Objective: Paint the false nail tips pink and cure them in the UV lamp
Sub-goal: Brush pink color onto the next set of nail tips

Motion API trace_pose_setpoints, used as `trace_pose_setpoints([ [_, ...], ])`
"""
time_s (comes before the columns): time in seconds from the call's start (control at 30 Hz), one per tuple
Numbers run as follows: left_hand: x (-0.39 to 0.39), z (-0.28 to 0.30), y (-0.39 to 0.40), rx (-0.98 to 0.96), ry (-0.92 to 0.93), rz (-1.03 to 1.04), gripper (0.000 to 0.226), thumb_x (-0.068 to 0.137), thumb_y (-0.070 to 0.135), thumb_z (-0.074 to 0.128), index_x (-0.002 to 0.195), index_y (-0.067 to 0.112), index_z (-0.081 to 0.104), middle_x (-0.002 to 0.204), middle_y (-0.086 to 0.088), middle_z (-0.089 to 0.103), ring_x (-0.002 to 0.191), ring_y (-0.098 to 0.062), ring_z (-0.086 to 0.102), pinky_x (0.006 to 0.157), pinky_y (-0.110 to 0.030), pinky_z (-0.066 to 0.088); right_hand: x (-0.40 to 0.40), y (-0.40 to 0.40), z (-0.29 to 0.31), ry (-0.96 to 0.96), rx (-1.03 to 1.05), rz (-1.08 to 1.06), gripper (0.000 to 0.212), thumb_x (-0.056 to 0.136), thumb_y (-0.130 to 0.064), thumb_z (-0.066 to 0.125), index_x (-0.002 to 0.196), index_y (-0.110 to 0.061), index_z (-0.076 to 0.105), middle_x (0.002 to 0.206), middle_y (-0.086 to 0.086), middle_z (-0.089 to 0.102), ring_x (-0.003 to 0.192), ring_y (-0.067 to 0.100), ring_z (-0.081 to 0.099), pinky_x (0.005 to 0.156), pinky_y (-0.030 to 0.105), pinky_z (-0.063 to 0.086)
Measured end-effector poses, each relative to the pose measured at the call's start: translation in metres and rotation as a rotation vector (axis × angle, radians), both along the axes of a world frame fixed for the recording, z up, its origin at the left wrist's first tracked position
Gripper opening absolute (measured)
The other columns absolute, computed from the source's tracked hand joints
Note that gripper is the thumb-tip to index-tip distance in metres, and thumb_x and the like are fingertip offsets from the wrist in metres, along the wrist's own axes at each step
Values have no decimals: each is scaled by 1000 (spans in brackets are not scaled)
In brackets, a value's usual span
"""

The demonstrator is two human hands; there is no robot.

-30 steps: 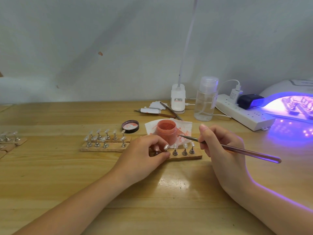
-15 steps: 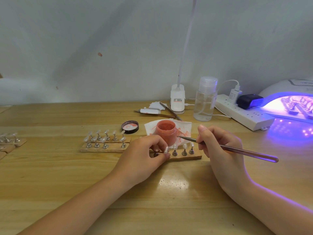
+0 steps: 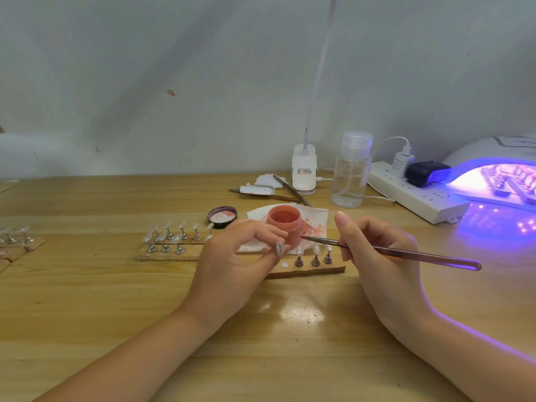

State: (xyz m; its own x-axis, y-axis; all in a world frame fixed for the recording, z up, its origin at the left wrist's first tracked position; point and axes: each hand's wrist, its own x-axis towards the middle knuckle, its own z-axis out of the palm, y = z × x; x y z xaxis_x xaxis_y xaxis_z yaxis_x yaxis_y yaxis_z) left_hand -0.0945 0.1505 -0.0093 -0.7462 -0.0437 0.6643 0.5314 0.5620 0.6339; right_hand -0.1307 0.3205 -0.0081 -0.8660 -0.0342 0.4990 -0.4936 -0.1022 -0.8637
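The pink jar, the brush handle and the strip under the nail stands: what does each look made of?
Pink jar: likely translucent plastic, since the colour glows through its wall. Brush handle: glossy, mirror-like highlights, so metal or lacquer; cannot tell which. Strip: pale matte wood with rough edges. Nail stands: shiny silver, apparently metal.

White lamp base [image 3: 303, 169]: small red-black label, print too blurred to read.

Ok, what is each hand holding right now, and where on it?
Right hand pinches the brush near its front end. Left hand pinches a nail-tip stand; where exactly cannot be told.
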Motion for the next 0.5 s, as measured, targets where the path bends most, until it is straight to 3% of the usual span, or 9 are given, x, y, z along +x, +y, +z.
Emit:
trace_pose_setpoints([
  [0.13,0,2,-1,149,-81,-14,15,69,16,73,70,29,66,80,16,70,79,4,63,72,-4,41,-3,1,-1,-57,-17,-15,44,71,-39,61,49,-3,50,42,-3,46,42,5,39,48,8,34],
  [0.27,-2,2,-1,162,-88,1,8,65,30,69,72,34,67,73,23,68,76,6,61,70,-4,39,-5,2,-2,-120,-37,-28,44,66,-46,62,50,-6,53,41,-2,47,42,7,41,49,8,35],
  [0.37,-4,1,-2,170,-80,-10,6,67,27,68,72,30,69,67,19,68,74,3,62,68,-3,39,-6,1,0,-140,-79,-23,34,64,-47,63,47,-19,56,39,-4,47,38,8,43,56,13,38],
  [0.5,-6,0,-4,189,-73,-42,7,70,19,68,75,24,71,63,13,67,74,0,63,75,-7,43,-12,3,12,-87,-115,-37,38,64,-50,65,45,-22,47,39,-3,48,42,13,48,61,21,39],
])
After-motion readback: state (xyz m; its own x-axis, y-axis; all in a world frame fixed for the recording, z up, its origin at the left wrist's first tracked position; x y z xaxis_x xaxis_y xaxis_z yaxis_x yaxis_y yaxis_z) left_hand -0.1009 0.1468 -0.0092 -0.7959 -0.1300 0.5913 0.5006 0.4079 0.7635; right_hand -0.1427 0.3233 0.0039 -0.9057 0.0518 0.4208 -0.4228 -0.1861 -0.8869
